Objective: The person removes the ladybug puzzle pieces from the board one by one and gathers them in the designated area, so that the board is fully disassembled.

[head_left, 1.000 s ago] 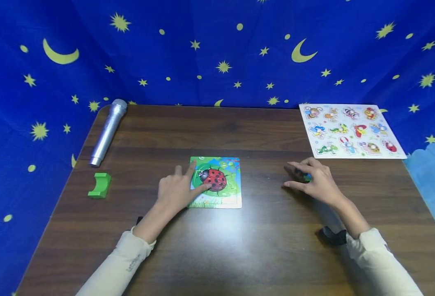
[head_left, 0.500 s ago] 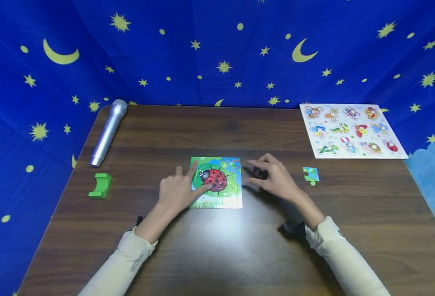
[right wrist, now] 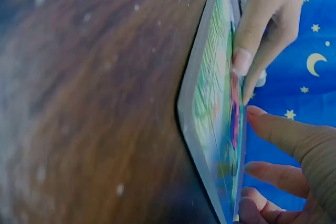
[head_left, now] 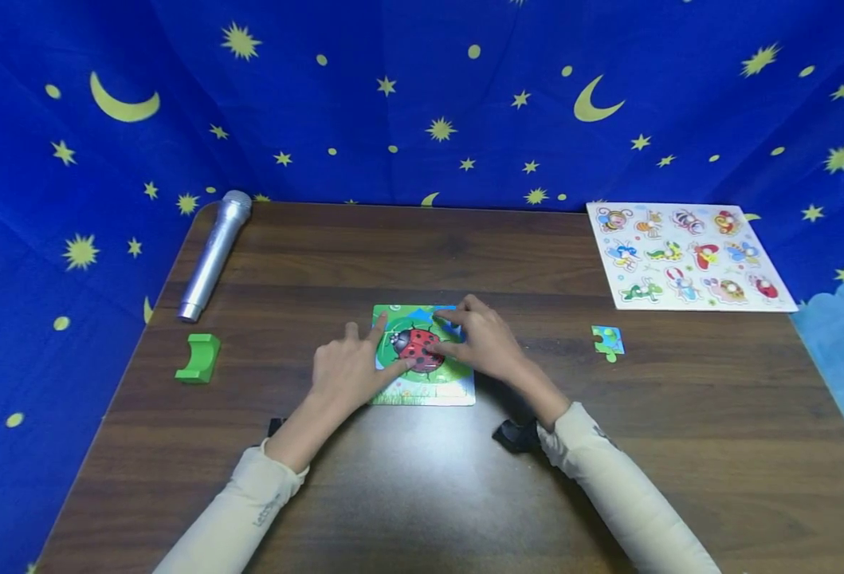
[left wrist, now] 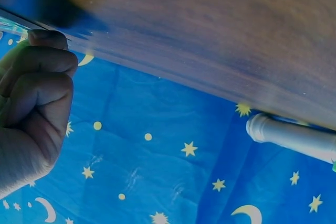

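Note:
A square jigsaw puzzle with a red ladybug picture lies flat at mid-table. My left hand rests on its left side, thumb and index finger stretched over it; in the left wrist view the other fingers are bent. Over the puzzle's right half is my right hand, thumb and fingers spread apart with fingertips right at the picture. The right wrist view shows the puzzle edge-on, both thumbs at its face. One loose blue-green jigsaw piece lies to the right.
An insect board lies at the back right. At the left are a silver microphone and a green arch block. A blue star-patterned cloth hangs behind the table.
My right hand has moved left from the loose jigsaw piece, uncovering it, to the ladybug puzzle. My left hand has stayed on the puzzle's left side.

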A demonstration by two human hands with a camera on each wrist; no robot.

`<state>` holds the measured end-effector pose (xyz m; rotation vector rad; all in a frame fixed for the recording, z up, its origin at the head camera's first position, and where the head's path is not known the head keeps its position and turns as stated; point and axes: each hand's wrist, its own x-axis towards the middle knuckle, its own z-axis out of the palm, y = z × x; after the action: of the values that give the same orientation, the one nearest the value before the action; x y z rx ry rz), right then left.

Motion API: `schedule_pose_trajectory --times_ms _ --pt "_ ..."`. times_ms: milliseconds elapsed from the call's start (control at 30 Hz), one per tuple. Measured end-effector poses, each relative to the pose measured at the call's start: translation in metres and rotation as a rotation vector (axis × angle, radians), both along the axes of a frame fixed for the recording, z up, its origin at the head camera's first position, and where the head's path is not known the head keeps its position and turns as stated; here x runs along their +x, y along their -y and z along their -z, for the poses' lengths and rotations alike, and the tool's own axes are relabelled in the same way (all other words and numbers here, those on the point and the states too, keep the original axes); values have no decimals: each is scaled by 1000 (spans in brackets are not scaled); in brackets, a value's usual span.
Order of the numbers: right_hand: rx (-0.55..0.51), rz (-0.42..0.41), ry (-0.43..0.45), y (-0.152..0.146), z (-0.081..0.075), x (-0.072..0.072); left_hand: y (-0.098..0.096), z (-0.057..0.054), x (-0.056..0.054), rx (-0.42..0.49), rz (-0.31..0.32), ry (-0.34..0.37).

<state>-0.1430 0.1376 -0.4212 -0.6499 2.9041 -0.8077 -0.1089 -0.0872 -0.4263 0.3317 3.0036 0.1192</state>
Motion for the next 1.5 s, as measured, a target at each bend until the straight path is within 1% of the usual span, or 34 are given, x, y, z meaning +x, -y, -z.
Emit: schedule_pose_trajectory --times_ms 167,367,500,667,800,867,967,1100,1200,1400,1500 --pt "28 44 26 9 2 -1 -1 1 1 4 6 -15" --pt "66 82 20 14 3 2 -2 1 3 14 14 -31" --pt "83 91 11 16 3 3 -2 1 4 7 19 -39" --pt "29 111 35 21 5 4 -2 0 4 -18 32 -67" --pt "-16 144 41 24 6 3 -2 -1 3 -15 36 -70" --pt "-25 161 25 26 6 3 -2 -1 3 -15 34 -61" --pt "-16 181 -32 30 6 4 -2 0 3 -17 30 -45" --pt "56 179 -147 35 5 8 -2 1 3 -21 27 -35" --pt "103 187 -210 37 5 12 -2 1 3 -22 26 -42" --pt "135 221 -242 40 5 15 -2 4 3 -27 35 -62" --pt "138 225 -259 42 5 16 -2 4 3 -31 35 -57"
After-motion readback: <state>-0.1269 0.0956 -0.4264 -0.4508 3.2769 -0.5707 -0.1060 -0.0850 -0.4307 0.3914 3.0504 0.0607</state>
